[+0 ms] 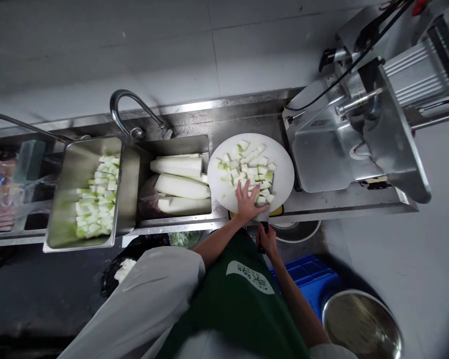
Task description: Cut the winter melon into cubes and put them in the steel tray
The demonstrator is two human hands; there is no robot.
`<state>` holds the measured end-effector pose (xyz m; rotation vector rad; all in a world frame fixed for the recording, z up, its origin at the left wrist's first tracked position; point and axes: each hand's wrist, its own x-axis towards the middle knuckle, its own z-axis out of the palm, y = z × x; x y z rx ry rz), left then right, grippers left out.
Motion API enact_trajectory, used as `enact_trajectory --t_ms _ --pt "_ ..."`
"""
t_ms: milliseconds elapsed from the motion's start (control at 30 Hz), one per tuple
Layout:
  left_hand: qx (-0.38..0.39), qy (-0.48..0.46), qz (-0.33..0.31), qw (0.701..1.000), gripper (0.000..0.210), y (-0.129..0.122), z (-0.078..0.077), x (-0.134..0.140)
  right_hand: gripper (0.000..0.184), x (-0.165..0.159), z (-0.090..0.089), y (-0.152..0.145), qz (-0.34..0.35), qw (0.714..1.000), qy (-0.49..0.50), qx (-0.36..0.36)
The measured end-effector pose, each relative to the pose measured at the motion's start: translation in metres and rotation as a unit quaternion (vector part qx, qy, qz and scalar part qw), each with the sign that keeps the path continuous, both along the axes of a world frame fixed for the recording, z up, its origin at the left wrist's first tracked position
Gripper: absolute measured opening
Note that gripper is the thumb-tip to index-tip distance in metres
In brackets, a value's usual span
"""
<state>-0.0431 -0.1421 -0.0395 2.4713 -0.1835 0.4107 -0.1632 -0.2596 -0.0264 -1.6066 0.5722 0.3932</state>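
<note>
On the round white cutting board (224,194) lie many cut cubes of white radish (252,170), some with pale green skin. My left hand (247,202) rests on the near cubes, its fingers spread. My right hand (268,240) is closed round the black handle of a kitchen knife (263,215). The knife's blade reaches onto the board's near edge, just beside my left hand, and is partly hidden by that hand and the cubes. Left of the board, whole peeled white radishes (182,186) lie in the sink.
A deep metal pan (60,219) with radish cubes stands across the counter at left. A faucet (121,94) arches over the sink (172,143). At right stands a metal slicing machine (322,159). Blue crates (310,274) and a round metal pot (362,324) are below.
</note>
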Motion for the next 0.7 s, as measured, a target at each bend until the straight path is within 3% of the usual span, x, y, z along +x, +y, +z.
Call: enact_trajectory --t_ms 300,500,700 --pt "-0.01 -0.067 0.005 0.998 0.054 -0.006 0.01 0.024 0.057 0.028 0.002 0.008 0.011 0.997 -0.022 0.071" --pt "-0.013 -0.088 0.006 0.996 0.054 -0.015 0.027 0.031 0.054 0.035 0.005 -0.004 0.019 0.994 -0.033 0.1" --pt "-0.008 -0.111 -0.006 0.994 0.054 -0.018 0.051 0.037 0.052 0.038 0.028 -0.007 0.021 0.996 -0.048 0.07"
